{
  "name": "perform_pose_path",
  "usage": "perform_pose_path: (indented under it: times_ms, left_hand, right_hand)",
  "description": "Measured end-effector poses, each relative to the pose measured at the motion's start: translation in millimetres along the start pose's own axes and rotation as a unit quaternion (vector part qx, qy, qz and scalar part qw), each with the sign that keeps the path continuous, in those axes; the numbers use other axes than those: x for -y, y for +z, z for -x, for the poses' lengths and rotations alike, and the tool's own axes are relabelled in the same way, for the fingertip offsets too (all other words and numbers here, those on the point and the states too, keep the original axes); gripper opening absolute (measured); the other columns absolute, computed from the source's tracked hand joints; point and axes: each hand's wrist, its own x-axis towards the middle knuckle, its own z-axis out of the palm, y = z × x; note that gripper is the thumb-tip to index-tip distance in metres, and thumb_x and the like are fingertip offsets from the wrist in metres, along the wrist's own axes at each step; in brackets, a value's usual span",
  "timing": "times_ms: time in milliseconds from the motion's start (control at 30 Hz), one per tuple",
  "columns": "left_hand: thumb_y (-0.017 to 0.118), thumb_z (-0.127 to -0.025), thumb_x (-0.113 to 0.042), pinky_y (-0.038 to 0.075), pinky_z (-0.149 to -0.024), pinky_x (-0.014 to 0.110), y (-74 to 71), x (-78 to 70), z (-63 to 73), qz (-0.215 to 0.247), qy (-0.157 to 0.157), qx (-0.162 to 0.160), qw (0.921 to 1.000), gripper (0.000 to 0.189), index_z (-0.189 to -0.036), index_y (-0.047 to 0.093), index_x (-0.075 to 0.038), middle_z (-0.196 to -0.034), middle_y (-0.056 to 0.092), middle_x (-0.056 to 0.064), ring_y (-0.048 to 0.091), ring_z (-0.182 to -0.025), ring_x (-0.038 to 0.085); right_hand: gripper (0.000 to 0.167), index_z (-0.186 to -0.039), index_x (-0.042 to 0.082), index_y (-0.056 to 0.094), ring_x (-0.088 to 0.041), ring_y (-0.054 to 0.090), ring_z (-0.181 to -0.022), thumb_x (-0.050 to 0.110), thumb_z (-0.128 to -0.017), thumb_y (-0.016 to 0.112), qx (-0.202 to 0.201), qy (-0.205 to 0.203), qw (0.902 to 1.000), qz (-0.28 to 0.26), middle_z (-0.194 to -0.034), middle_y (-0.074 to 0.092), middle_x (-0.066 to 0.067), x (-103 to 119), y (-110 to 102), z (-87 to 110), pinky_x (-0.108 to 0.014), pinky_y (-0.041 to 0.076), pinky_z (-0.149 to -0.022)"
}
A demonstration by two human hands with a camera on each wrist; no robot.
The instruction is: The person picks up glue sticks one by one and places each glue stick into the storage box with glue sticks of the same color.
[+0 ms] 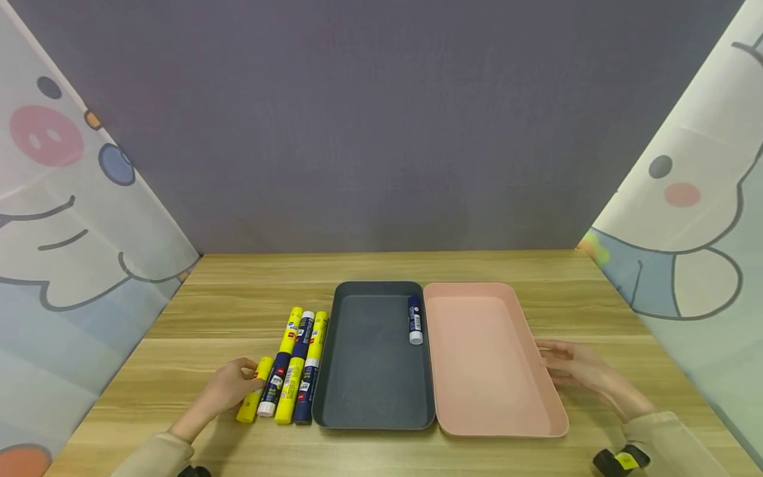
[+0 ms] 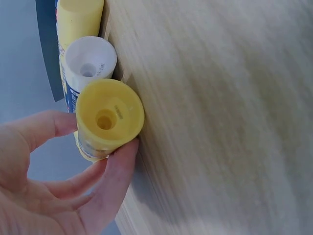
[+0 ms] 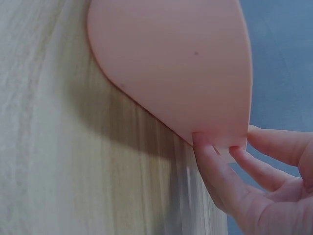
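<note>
My left hand (image 1: 225, 387) pinches a yellow glue stick (image 1: 255, 391) at the outer left of a group of glue sticks, thumb on one side and fingers on the other. Its round hollow end (image 2: 111, 115) faces the left wrist camera. Just to its right lies a navy glue stick (image 1: 274, 384) with a white end. My right hand (image 1: 575, 364) is at the right side of the pink tray (image 1: 495, 361). In the right wrist view, extended fingers (image 3: 212, 164) touch the tray's outer wall, and the thumb is at its rim.
Several more yellow and navy glue sticks (image 1: 290, 391) lie in columns left of the dark grey tray (image 1: 369, 371). One navy glue stick (image 1: 414, 318) is inside that tray by its right wall. A grey panel (image 1: 387, 132) stands behind the wooden table (image 1: 250, 278).
</note>
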Motion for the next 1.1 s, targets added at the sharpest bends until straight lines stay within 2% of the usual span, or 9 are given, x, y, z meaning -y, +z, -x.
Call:
perform_pose_path:
  times_ms: [200,300,433,533,667,933,1100]
  left_hand:
    - [0.063,-0.077,-0.016,0.049,-0.051,0.029,-1.3,0.3,0.4,0.017,-0.009,0.0,0.9998,0.05,-0.112,0.046,0.016,-0.099,0.055,0.034,0.057,-0.069,0.02]
    - [0.062,-0.077,-0.015,0.049,-0.05,0.029,-3.5,-0.4,0.4,0.02,-0.007,-0.002,0.9998,0.05,-0.113,0.045,0.016,-0.092,0.058,0.03,0.056,-0.064,0.018]
    - [0.061,-0.078,-0.014,0.047,-0.049,0.029,-8.2,-4.4,1.0,0.028,-0.005,-0.005,0.9996,0.049,-0.114,0.044,0.016,-0.083,0.059,0.019,0.054,-0.059,0.016]
    - [0.06,-0.079,-0.012,0.047,-0.048,0.03,-12.8,-9.8,1.6,0.035,0.0,-0.009,0.9994,0.049,-0.114,0.043,0.016,-0.081,0.058,0.016,0.052,-0.054,0.016]
    - [0.058,-0.081,-0.011,0.047,-0.048,0.033,-18.9,-17.8,1.4,0.051,0.013,-0.016,0.9985,0.047,-0.115,0.042,0.016,-0.083,0.056,0.018,0.049,-0.051,0.017]
    - [0.06,-0.082,-0.016,0.052,-0.055,0.033,-26.3,-38.4,-1.4,0.075,0.024,-0.012,0.9968,0.051,-0.119,0.041,0.014,-0.09,0.055,0.021,0.054,-0.064,0.017]
    - [0.06,-0.082,-0.014,0.052,-0.056,0.032,-24.0,-55.3,-4.4,0.091,0.048,-0.005,0.9947,0.051,-0.12,0.042,0.013,-0.092,0.054,0.021,0.056,-0.065,0.018]
  right_hand:
    - [0.061,-0.13,-0.017,0.023,-0.012,0.056,-0.098,0.016,-0.088,0.053,-0.003,-0.001,1.0,0.006,-0.126,0.038,-0.034,-0.5,0.9,-0.3,-0.035,0.049,-0.081]
    - [0.061,-0.13,-0.017,0.023,-0.011,0.056,-0.098,0.016,-0.088,0.053,-0.002,-0.003,1.0,0.007,-0.126,0.037,-0.035,-0.7,0.8,-0.4,-0.035,0.049,-0.081]
    - [0.06,-0.129,-0.017,0.023,-0.011,0.056,-0.098,0.016,-0.089,0.053,0.001,-0.007,1.0,0.006,-0.125,0.038,-0.035,-1.2,0.4,-0.6,-0.035,0.049,-0.081]
    - [0.06,-0.129,-0.017,0.023,-0.01,0.056,-0.097,0.016,-0.089,0.053,0.003,-0.01,0.9999,0.004,-0.125,0.038,-0.035,-1.6,0.3,-0.5,-0.034,0.049,-0.081]
    - [0.059,-0.129,-0.017,0.022,-0.008,0.056,-0.097,0.015,-0.089,0.052,0.005,-0.014,0.9999,0.002,-0.125,0.037,-0.035,-2.2,0.1,-0.4,-0.035,0.048,-0.081]
    - [0.06,-0.129,-0.018,0.023,-0.009,0.057,-0.096,0.016,-0.089,0.052,-0.004,-0.011,0.9999,0.007,-0.125,0.037,-0.036,-3.1,0.4,-0.8,-0.035,0.049,-0.081]
    - [0.062,-0.13,-0.018,0.021,-0.007,0.057,-0.095,0.016,-0.089,0.053,-0.006,-0.007,1.0,0.002,-0.126,0.037,-0.035,-2.6,0.9,0.3,-0.034,0.049,-0.081]
